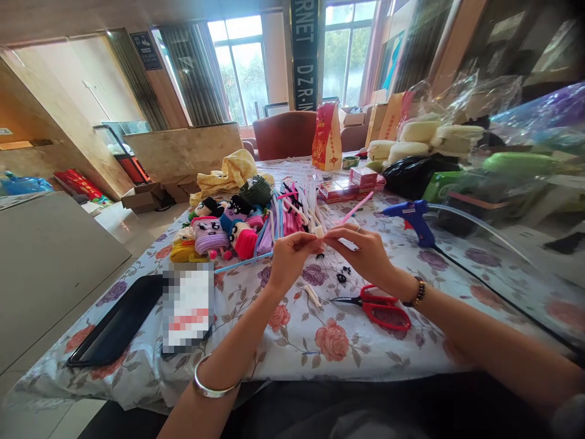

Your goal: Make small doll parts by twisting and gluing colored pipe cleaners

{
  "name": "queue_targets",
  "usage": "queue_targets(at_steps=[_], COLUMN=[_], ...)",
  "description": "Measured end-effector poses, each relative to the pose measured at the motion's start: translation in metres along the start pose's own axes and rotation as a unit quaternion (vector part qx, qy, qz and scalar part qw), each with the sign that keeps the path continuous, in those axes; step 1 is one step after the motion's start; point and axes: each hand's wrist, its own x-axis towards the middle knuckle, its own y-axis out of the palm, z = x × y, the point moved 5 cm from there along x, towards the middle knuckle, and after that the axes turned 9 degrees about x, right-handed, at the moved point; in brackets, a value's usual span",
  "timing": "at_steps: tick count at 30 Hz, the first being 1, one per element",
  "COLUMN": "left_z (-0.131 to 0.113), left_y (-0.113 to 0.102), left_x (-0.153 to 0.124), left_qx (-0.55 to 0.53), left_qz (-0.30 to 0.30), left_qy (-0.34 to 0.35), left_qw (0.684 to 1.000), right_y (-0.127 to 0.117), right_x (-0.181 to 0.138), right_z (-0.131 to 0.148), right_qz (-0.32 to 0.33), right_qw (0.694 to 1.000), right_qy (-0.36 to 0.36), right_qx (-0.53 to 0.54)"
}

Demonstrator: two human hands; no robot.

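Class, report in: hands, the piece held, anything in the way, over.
Left hand and right hand both pinching small white piece. Red scissors lie near right hand; blue glue gun beyond.

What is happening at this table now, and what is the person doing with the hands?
A person works at a table with a flowered cloth. The left hand and the right hand pinch one small white piece between their fingertips, raised a little above the cloth. Red scissors lie beside the right wrist, and a blue glue gun rests farther right, untouched. Behind the hands are a heap of coloured pipe cleaners and a group of small fuzzy dolls.
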Motion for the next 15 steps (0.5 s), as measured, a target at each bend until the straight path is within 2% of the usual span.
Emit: queue_targets(at_steps=[5, 15], left_z=[-0.002, -0.011], left_y=[0.000, 0.000], left_x=[0.000, -0.002], left_qx=[0.010, 0.107], left_qz=[-0.001, -0.024], left_qy=[0.022, 0.092], left_qw=[1.000, 0.990], right_y=[0.000, 0.000], right_x=[-0.001, -0.003], right_z=[-0.002, 0.000], right_qz=[0.000, -0.015], right_qw=[1.000, 0.999], right_qy=[0.005, -0.018], right_qx=[-0.008, -0.031])
